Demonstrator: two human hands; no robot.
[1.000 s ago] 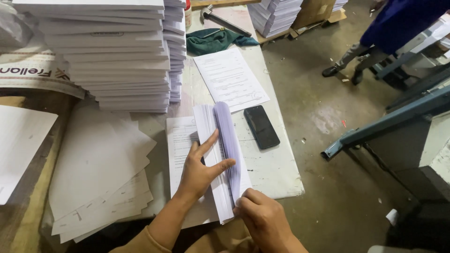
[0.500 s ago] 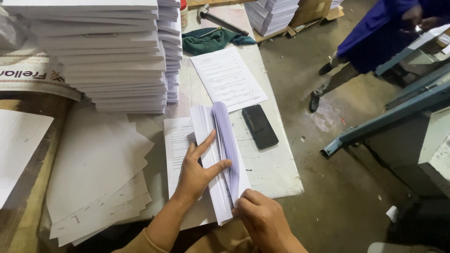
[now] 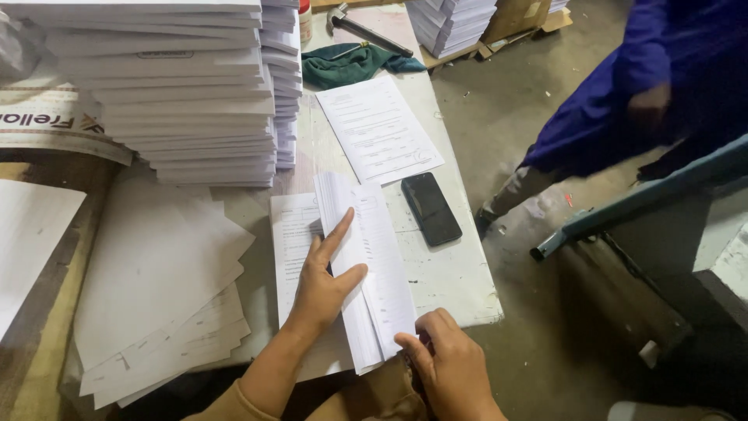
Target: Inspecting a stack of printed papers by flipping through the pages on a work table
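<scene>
A long folded bundle of printed white sheets (image 3: 372, 257) lies on the white table (image 3: 452, 277), on top of a flat printed sheet (image 3: 292, 242). My left hand (image 3: 323, 284) rests flat on the bundle's left side, index finger stretched along it and thumb out to the right. My right hand (image 3: 444, 366) pinches the bundle's near end at the table's front edge.
A tall stack of white paper (image 3: 171, 93) fills the back left, with loose sheets (image 3: 156, 288) in front of it. A black phone (image 3: 430, 208), another printed sheet (image 3: 378, 129), a green cloth (image 3: 347, 64) and a hammer (image 3: 362, 27) lie beyond. A person in blue (image 3: 623, 117) stands at right.
The bundle has been flattened down on the table. The person in blue has moved nearer on the right. My hands keep about the same places.
</scene>
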